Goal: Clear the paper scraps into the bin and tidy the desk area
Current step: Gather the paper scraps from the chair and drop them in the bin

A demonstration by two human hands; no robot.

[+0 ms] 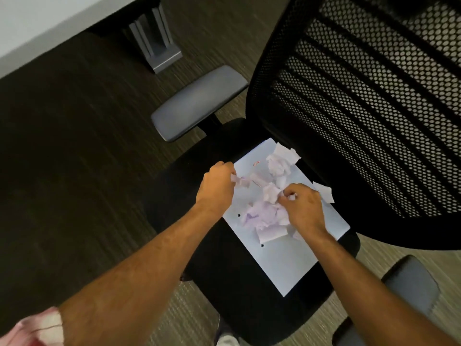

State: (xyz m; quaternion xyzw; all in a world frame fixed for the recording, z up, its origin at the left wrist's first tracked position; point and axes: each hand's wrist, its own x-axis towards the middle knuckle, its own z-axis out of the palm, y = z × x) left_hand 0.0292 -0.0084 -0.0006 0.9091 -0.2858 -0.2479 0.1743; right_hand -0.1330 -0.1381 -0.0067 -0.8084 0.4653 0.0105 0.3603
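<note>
A white file folder [289,260] with two punch holes lies on the black seat [219,270] of an office chair. Several torn pale pink and white paper scraps [264,216] are heaped on its upper half; one scrap [324,191] hangs off its right edge. My left hand [217,186] is at the folder's left edge, fingers pinched on a paper scrap [238,181]. My right hand [303,206] rests over the heap, fingers closed on a small crumpled scrap [290,196]. No bin is in view.
The chair's black mesh backrest [374,108] rises at the right. Grey armrests stand at the upper left [197,101] and lower right [409,285]. A grey desk leg [154,41] and a white desk edge [37,26] are at the top left, above dark carpet [74,158].
</note>
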